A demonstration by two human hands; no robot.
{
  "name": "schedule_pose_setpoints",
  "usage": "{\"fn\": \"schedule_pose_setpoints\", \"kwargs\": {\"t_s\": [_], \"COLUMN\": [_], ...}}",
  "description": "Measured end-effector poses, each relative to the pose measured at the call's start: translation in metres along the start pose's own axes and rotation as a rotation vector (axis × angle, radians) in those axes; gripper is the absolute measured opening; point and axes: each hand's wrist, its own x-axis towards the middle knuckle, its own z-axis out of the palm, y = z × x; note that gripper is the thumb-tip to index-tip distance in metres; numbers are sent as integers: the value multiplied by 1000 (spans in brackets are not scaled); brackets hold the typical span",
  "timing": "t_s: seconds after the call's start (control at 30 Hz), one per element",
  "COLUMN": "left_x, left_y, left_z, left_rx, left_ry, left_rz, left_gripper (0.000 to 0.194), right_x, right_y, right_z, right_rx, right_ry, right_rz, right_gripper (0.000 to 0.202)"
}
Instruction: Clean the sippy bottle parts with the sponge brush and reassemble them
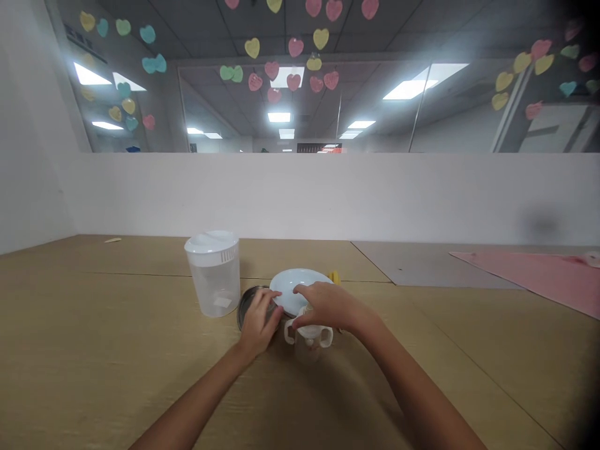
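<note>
A clear cup with two white handles (308, 345) stands upright on the brown table. My right hand (323, 305) is over its top, fingers apart and curved; whether they touch the cup is unclear. Just left of the cup, my left hand (260, 322) has its fingers spread over the edge of a round metal dish (244, 306) and holds nothing that shows. Behind both hands lies a pale blue-white plate (299, 276), partly covered by them. Something yellow (334, 277) shows at the plate's right edge.
A translucent white-lidded bucket (215, 275) stands left of the metal dish. Grey sheeting (422, 265) and a pink cloth (539, 275) lie on the table (117, 350) at the back right. A white wall with a window rises behind.
</note>
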Motion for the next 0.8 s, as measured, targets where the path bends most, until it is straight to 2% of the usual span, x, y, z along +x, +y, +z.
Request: {"fn": "schedule_pose_setpoints", "kwargs": {"t_s": [0.03, 0.1, 0.27, 0.37, 0.47, 0.53, 0.6, 0.7, 0.77, 0.8], "left_x": [3, 5, -2, -3, 2, 7, 13, 16, 12, 9], "left_y": [-7, -20, -36, -35, -34, -32, -27, -14, -3, 3], "left_z": [-3, -4, 7, 9, 3, -5, -15, -22, -19, -15], "left_rx": [59, 219, 594, 640, 628, 617, 571, 397, 273, 223], "left_ry": [58, 84, -31, -38, -22, 63, 237, 501, 559, 546], "left_rz": [-46, -129, -203, -220, -256, -267, -237, -96, 24, 93], "left_gripper": [33, 32, 45, 35, 26, 27, 32, 39, 43, 45], "right_x": [-2, -8, -17, -15, -13, -12, -12, -11, -9, -8], "right_y": [1, 3, 13, 17, 20, 20, 19, 15, 11, 8], "right_z": [-3, -9, -17, -16, -13, -13, -13, -13, -12, -11], "right_rx": [20, 72, 154, 156, 155, 157, 162, 196, 230, 249], "right_ry": [11, 28, 6, 0, -2, 7, 36, 150, 241, 267], "right_rz": [8, 13, 35, 57, 65, 58, 42, -22, -115, -181], "right_gripper": [61, 59, 54, 55, 55, 53, 51, 49, 53, 57]}}
